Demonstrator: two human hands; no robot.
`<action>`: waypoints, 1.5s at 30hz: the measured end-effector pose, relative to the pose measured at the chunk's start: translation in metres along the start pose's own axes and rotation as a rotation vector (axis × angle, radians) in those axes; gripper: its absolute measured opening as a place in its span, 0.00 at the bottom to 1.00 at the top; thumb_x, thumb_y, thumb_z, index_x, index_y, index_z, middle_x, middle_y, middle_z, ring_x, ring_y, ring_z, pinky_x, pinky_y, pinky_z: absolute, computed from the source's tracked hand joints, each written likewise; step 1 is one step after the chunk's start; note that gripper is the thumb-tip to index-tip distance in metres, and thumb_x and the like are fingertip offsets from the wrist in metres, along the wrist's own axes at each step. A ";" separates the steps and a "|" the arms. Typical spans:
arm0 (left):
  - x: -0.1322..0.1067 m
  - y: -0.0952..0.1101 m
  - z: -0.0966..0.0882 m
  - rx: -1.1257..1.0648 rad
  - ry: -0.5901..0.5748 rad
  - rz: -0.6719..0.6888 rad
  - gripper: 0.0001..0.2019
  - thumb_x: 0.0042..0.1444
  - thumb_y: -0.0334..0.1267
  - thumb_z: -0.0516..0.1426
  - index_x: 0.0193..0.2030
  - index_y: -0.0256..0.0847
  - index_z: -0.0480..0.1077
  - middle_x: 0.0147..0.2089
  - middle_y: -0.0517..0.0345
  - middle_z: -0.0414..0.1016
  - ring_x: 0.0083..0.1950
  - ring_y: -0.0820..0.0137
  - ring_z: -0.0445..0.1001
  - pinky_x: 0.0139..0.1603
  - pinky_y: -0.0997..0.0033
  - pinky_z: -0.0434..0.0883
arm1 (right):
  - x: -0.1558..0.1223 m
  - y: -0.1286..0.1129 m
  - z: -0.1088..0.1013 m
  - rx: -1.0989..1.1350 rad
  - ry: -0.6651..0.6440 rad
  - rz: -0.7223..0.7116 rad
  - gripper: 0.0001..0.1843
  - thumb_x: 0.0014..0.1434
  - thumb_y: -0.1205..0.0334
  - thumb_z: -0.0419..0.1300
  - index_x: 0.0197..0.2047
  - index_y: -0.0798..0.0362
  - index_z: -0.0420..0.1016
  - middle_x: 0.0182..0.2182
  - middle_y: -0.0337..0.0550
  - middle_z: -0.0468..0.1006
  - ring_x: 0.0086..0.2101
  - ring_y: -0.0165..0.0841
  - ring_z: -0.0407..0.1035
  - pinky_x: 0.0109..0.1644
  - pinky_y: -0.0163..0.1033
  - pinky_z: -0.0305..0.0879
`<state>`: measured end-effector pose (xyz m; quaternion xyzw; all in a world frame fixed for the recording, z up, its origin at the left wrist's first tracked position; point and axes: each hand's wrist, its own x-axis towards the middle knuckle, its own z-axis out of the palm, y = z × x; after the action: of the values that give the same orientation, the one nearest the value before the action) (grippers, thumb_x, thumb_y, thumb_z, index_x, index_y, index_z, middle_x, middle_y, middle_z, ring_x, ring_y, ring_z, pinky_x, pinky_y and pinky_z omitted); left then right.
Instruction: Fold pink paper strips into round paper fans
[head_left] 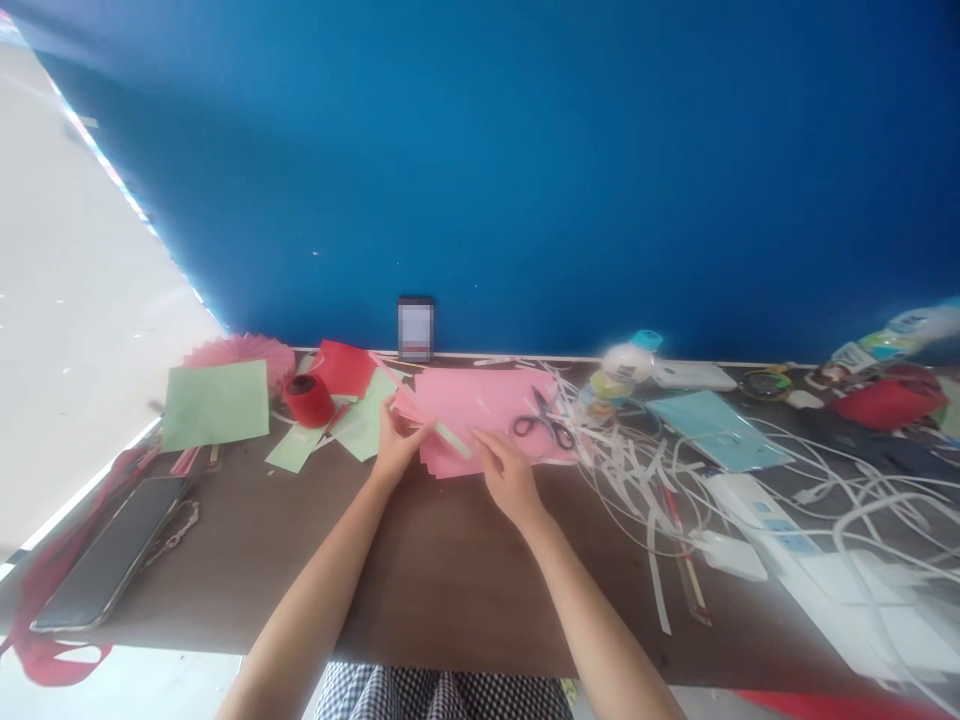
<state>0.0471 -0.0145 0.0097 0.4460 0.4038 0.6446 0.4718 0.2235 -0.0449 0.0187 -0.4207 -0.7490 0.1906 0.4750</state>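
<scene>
My left hand (396, 445) is closed with thumb and fingers round a narrow folded piece of pink paper (409, 403). A pale greenish strip (454, 440) slants from beside my left thumb toward my right hand. My right hand (508, 472) has its fingertips pinched together near that strip's lower end; what they grip, if anything, is too small to make out. Both hands are over a stack of pink sheets (480, 390). Black-handled scissors (543, 422) lie on the stack, just right of my right hand.
At left are green paper (216, 405), a pink pleated fan (247, 355), a red spool (309, 401), red paper (346, 367) and a phone (112, 555). Rightward lie white paper strips (626, 470), a bottle (622, 370), a blue packet (720, 428), a power strip (765, 515) and tangled cables.
</scene>
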 end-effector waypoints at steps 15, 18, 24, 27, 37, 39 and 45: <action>0.003 -0.003 -0.006 0.004 0.040 0.073 0.31 0.43 0.39 0.61 0.50 0.49 0.47 0.39 0.59 0.66 0.40 0.69 0.70 0.43 0.63 0.69 | -0.004 0.015 0.002 -0.314 -0.005 -0.126 0.26 0.51 0.77 0.46 0.50 0.45 0.68 0.34 0.41 0.72 0.36 0.31 0.66 0.37 0.35 0.64; 0.002 -0.001 -0.005 0.019 0.030 0.058 0.31 0.43 0.40 0.61 0.51 0.49 0.46 0.39 0.59 0.65 0.41 0.69 0.70 0.44 0.64 0.68 | -0.004 0.014 0.002 -0.318 -0.005 -0.116 0.26 0.51 0.76 0.46 0.50 0.46 0.68 0.33 0.42 0.72 0.35 0.31 0.66 0.37 0.35 0.64; 0.002 -0.001 -0.005 0.010 0.029 0.042 0.32 0.44 0.42 0.60 0.51 0.48 0.45 0.42 0.56 0.65 0.44 0.67 0.69 0.44 0.66 0.68 | -0.003 0.015 0.003 -0.346 0.002 -0.119 0.26 0.51 0.75 0.46 0.50 0.45 0.68 0.33 0.42 0.72 0.35 0.32 0.66 0.37 0.36 0.64; 0.002 0.000 -0.005 0.004 0.014 0.036 0.31 0.44 0.41 0.60 0.51 0.48 0.45 0.41 0.56 0.65 0.44 0.67 0.69 0.43 0.66 0.68 | -0.004 0.016 0.003 -0.372 0.005 -0.134 0.26 0.51 0.75 0.46 0.50 0.45 0.67 0.34 0.43 0.72 0.35 0.32 0.65 0.37 0.36 0.64; 0.003 -0.002 -0.006 -0.004 -0.007 0.049 0.30 0.44 0.40 0.60 0.50 0.48 0.47 0.40 0.58 0.64 0.41 0.69 0.69 0.42 0.66 0.68 | -0.004 0.017 0.003 -0.377 0.008 -0.143 0.26 0.51 0.76 0.47 0.50 0.44 0.68 0.34 0.42 0.72 0.35 0.32 0.65 0.37 0.35 0.63; 0.003 -0.003 -0.006 0.002 -0.004 0.043 0.30 0.43 0.41 0.60 0.50 0.48 0.47 0.39 0.58 0.65 0.41 0.69 0.69 0.43 0.66 0.67 | -0.004 0.017 0.004 -0.366 0.005 -0.144 0.27 0.51 0.77 0.46 0.49 0.44 0.68 0.34 0.42 0.71 0.35 0.31 0.65 0.37 0.35 0.63; 0.001 0.000 -0.005 0.004 0.014 0.027 0.31 0.43 0.41 0.60 0.51 0.48 0.47 0.39 0.58 0.65 0.40 0.70 0.69 0.43 0.67 0.67 | -0.003 0.011 0.005 -0.324 -0.017 -0.107 0.23 0.54 0.73 0.46 0.49 0.45 0.68 0.33 0.42 0.72 0.34 0.32 0.66 0.36 0.35 0.64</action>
<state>0.0418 -0.0136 0.0083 0.4477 0.4023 0.6531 0.4595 0.2251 -0.0408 0.0072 -0.4496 -0.7952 0.0453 0.4042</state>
